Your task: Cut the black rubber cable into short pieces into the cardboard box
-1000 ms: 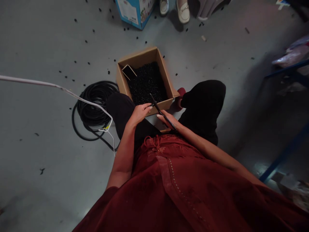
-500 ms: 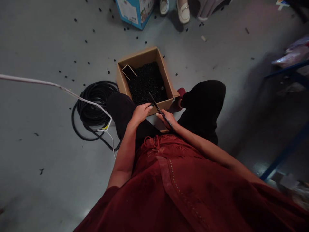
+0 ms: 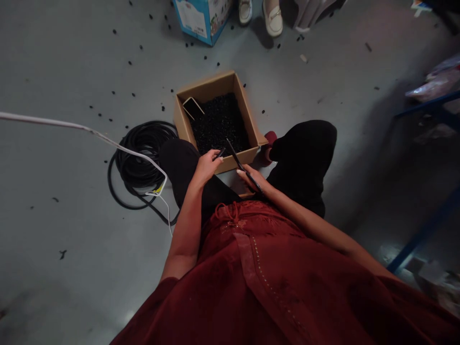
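Observation:
My right hand [image 3: 253, 178] is closed around what look like black scissors [image 3: 234, 152]; the slim pointed blade slants up and left over the near edge of a cardboard box [image 3: 247, 154]. My left hand [image 3: 208, 165] pinches a short black strip [image 3: 220, 153] at that same edge, a small gap away from the blade. Small black pieces [image 3: 221, 120] fill much of the box. A dark, pale-rimmed rectangular object [image 3: 193, 108] leans in its far left corner. The fingers partly hide the scissors' handles.
Left of the box lies a coiled black hose or cable [image 3: 138, 158], crossed by a white cord [image 3: 118, 144]. Black bits dot the floor. Beyond stand a blue carton [image 3: 194, 21], another person's pale shoes [image 3: 273, 20] and a grey stool [image 3: 312, 12]. A blue frame [image 3: 427, 103] is at right.
My hands have moved apart: the right one with the scissors shifted slightly right, the left one slightly left and up. The black strip, close to the blade before, is now separate from it.

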The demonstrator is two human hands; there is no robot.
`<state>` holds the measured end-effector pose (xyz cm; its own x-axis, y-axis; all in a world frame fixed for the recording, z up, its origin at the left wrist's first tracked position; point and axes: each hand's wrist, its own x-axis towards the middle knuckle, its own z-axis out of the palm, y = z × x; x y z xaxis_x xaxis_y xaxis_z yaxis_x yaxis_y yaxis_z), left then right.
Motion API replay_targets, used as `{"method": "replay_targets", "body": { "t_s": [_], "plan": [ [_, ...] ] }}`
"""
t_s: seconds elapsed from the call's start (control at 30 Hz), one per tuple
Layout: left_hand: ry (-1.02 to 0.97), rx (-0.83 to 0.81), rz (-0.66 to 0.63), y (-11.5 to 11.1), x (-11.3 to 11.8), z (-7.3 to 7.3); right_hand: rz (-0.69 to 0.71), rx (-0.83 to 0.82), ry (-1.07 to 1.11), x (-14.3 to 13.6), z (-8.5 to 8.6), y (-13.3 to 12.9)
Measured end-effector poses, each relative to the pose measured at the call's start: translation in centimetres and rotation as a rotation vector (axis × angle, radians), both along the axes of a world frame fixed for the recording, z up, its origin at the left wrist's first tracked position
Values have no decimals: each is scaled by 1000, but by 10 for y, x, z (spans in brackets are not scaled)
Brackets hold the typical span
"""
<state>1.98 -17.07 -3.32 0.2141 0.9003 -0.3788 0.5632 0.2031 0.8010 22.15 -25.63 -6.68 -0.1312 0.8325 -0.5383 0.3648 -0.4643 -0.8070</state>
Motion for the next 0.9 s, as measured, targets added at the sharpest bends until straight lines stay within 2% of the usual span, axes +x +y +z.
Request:
{"method": "replay_targets", "body": {
  "t_s": [0.17, 0.3, 0.5, 0.9],
  "plan": [
    [-10, -36, 0, 0, 0, -1, 105, 53, -14, 2, -5, -3],
    [-27, -62, -4, -2, 1, 3, 137, 54, 10, 0, -1, -2],
    [-65, -84, 8, -3, 4, 11, 154, 10, 44, -3, 8, 0],
    [-60, -157, -9, -4, 8, 20, 149, -11, 191, -5, 8, 2]
  ]
}}
